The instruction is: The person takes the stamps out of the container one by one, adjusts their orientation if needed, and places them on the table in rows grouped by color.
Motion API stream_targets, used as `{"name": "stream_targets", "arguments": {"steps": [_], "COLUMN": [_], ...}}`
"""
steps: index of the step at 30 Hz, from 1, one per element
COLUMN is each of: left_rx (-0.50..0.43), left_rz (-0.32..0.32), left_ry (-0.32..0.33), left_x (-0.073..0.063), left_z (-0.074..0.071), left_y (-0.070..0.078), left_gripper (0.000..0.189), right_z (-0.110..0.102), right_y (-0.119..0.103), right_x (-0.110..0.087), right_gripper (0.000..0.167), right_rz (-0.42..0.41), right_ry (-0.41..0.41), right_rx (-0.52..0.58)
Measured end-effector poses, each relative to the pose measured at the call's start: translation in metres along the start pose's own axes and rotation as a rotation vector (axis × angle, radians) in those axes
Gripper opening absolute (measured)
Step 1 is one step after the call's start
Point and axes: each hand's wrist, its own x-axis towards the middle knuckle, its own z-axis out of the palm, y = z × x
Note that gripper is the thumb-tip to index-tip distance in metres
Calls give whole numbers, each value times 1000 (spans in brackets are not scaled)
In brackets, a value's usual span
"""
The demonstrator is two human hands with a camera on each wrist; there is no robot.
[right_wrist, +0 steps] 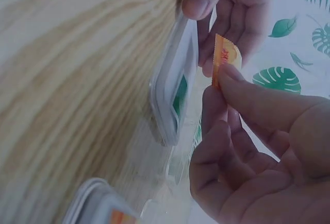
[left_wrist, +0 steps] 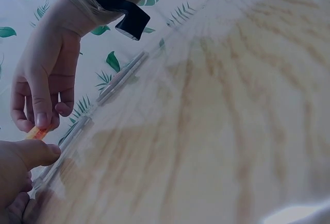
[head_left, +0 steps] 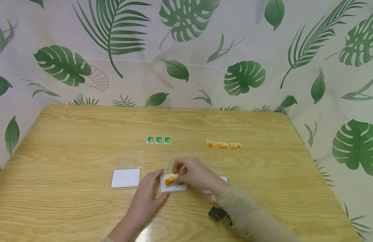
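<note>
My right hand (head_left: 196, 172) pinches a small orange stamp (right_wrist: 225, 51) with a serrated edge between thumb and forefinger. It holds the stamp over the middle plastic case (head_left: 173, 189), which has a white inside and stands with its transparent lid folded back. A green stamp (right_wrist: 180, 94) lies in that case, partly hidden by my right hand in the head view. My left hand (head_left: 146, 195) holds the case by its left end, the thumb at the near edge and the fingers at the far edge.
Another white case (head_left: 126, 178) lies open to the left. The right case (head_left: 224, 179) is mostly covered by my right arm; the right wrist view shows an orange patch (right_wrist: 121, 217) in it. Behind are rows of green stamps (head_left: 158, 139) and orange stamps (head_left: 223, 145).
</note>
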Motion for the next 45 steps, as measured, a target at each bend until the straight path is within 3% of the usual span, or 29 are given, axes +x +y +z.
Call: {"name": "stream_targets", "arguments": {"steps": [17,27,34,45], "left_rx": [0,22,28,39], "left_rz": [-34,-11,-3,13], "left_ry": [-5,4,13,10], "left_x": [1,0,0,0], "left_z": [0,1,1,1], "left_y": [2,1,0,0], "left_gripper": [69,69,70,68], "right_z": [-24,-49,-66,-83], "right_y": [13,29,42,56], "right_x": [2,8,18,30], "right_gripper": [20,18,19,17], "right_rz": [36,75,115,156], "right_ry": [120,214,283,320], "right_rx": [-11,3,-99,-125]}}
